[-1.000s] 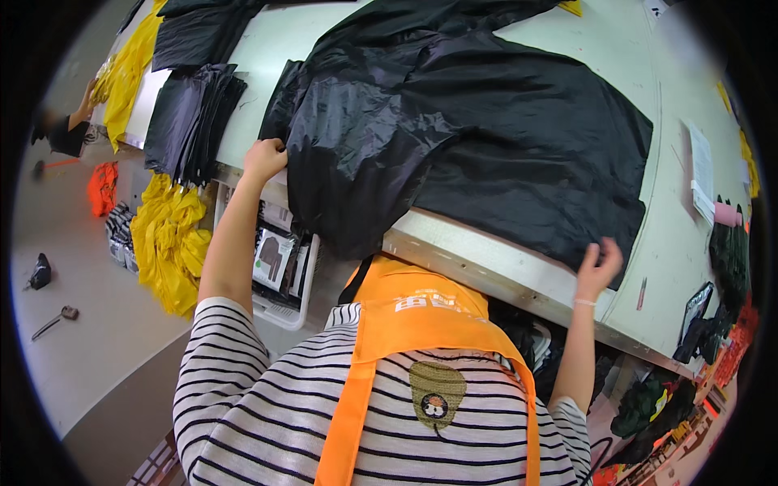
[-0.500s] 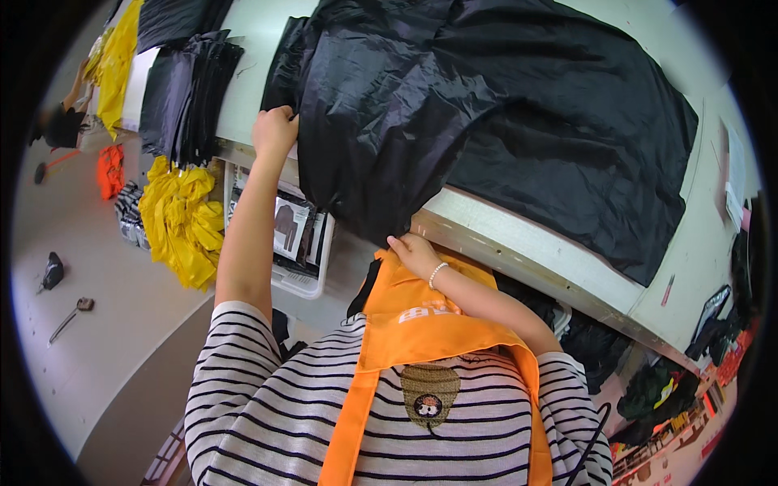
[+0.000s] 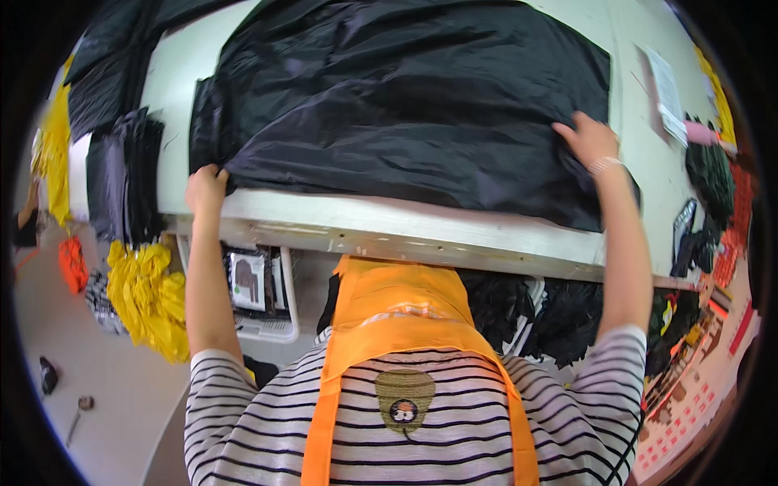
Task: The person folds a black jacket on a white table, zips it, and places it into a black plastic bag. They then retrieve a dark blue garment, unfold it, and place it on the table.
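Observation:
A large black shiny garment [image 3: 389, 113] lies spread across the white table [image 3: 389, 211], creased, its near edge a little behind the table's front edge. At the garment's near left corner my left hand [image 3: 208, 188] is closed, gripping its gathered edge. My right hand [image 3: 592, 144], with a beaded bracelet on the wrist, rests on the garment's right end. Its thumb and fingers are spread apart on the fabric, and a fold of cloth bunches just below the palm.
A stack of folded black pieces [image 3: 126, 178] hangs over the table edge at left, above a yellow fabric heap [image 3: 150, 296]. Below the table stand a white basket [image 3: 271, 330] with packaged items and black cloth [image 3: 567, 320]. Papers [image 3: 664, 93] lie at right.
My right hand has moved from the hanging near edge to the garment's right end and opened. The hanging part now lies flat on the table. My left hand keeps its hold at the left edge.

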`<state>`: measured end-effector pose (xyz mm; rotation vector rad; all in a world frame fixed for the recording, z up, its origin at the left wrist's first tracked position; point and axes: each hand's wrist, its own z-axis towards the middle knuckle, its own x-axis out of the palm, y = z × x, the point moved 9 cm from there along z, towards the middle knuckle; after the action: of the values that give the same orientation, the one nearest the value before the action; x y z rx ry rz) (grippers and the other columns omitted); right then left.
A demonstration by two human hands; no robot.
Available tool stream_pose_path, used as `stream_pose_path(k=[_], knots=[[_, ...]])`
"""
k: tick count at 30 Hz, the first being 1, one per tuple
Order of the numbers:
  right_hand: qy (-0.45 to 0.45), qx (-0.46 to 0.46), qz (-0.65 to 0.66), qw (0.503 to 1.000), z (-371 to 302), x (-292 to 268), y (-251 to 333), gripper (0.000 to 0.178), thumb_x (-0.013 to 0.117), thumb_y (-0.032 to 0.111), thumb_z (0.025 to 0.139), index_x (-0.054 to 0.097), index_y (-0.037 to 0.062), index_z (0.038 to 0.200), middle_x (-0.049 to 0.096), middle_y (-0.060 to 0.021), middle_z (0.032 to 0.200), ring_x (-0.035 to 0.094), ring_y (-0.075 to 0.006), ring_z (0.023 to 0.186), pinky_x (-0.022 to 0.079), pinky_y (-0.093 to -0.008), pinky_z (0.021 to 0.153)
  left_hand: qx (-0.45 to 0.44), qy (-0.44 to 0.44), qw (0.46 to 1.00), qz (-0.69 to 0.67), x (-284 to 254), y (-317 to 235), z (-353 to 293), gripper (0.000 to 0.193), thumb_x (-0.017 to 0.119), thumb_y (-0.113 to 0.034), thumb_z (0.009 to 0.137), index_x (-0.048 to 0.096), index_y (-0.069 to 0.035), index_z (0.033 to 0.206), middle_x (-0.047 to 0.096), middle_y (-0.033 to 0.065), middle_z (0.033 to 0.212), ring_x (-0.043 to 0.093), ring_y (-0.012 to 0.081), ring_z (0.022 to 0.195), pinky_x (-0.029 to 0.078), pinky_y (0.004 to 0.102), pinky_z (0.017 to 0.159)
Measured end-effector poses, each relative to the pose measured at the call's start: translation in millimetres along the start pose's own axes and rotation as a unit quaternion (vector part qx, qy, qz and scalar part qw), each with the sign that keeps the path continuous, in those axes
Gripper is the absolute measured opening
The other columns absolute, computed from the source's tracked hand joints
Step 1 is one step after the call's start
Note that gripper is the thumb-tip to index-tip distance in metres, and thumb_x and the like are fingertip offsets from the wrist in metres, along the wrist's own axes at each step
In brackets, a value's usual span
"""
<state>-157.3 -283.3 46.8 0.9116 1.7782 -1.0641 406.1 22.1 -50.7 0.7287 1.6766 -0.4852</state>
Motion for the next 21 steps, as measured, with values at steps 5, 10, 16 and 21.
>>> stream_pose_path(k=[5, 10, 16, 21], knots=[[-0.331, 0.041, 0.189, 0.924, -40, 1, -59, 0.049, 0.059, 0.037, 0.087, 0.053, 0.0002, 0.119, 0.055, -0.0197, 0.120, 0.049, -0.0356, 0.113, 0.036, -0.0422, 0.099, 0.049, -0.023, 0.998, 0.030, -52, -17, -23, 0.033, 0.065, -0.023, 0.075, 0.061, -0.011, 0.106, 0.063, 0.0121, 0.106, 0.058, 0.0321, 0.101, 0.046, 0.0415, 0.084], [-0.184, 0.357, 0.505, 0.764, -109, 144, -165, 0.059, 0.053, 0.046, 0.089, 0.060, -0.0105, 0.103, 0.061, -0.0258, 0.106, 0.057, -0.0344, 0.103, 0.041, -0.0372, 0.092, 0.431, -0.151, 0.876, -0.157, -98, -234, -126, 0.058, 0.072, -0.031, 0.072, 0.052, -0.014, 0.124, 0.048, 0.0089, 0.132, 0.042, 0.0280, 0.124, 0.031, 0.0465, 0.102], [-0.312, 0.172, 0.381, 0.853, -91, 38, -149, 0.038, 0.054, 0.038, 0.091, 0.061, 0.0014, 0.090, 0.061, -0.0237, 0.074, 0.059, -0.0424, 0.070, 0.046, -0.0393, 0.059, 0.422, -0.088, 0.902, -0.026, -20, -325, -73, 0.091, 0.069, -0.059, 0.065, 0.034, -0.026, 0.142, 0.018, 0.0035, 0.152, 0.013, 0.0314, 0.140, 0.012, 0.0600, 0.107], [-0.155, 0.198, 0.372, 0.893, -88, 128, -206, 0.032, 0.058, 0.034, 0.090, 0.058, 0.0021, 0.085, 0.060, -0.0149, 0.064, 0.057, -0.0299, 0.057, 0.041, -0.0330, 0.051, 0.425, -0.081, 0.901, -0.013, 0, -335, -49, 0.093, 0.067, -0.063, 0.064, 0.032, -0.027, 0.142, 0.016, 0.0033, 0.153, 0.013, 0.0321, 0.140, 0.013, 0.0603, 0.107]])
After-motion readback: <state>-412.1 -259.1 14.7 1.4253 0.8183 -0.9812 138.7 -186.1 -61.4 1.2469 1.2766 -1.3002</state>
